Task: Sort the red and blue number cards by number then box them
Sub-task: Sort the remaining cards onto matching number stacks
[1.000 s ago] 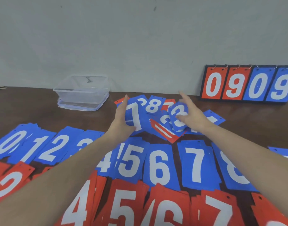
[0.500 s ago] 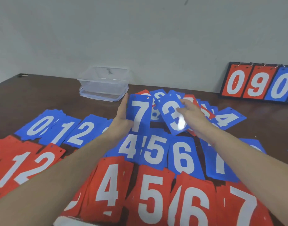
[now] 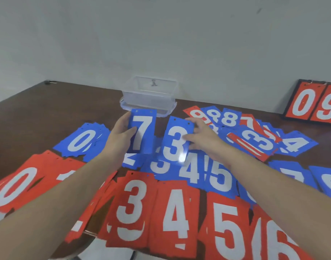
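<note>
We see left fingers [image 3: 126, 133] curled on the blue 7 card [image 3: 142, 135], thumb across its face, held upright. Right fingers [image 3: 191, 136] pinch the blue 3 card [image 3: 175, 141] just beside it. Below both hands lie blue piles, then red; the clear box [image 3: 149, 96] sits just beyond the fingertips.

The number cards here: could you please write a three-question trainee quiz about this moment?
1. True or false: the left hand holds a blue 7 card.
2. Which card does the right hand hold? A) red 3 B) blue 3 C) blue 8
3. Fill in: the clear plastic box stands on the table by the ____.

Key: 1 true; 2 B, the blue 3 card; 3 wall.
</note>
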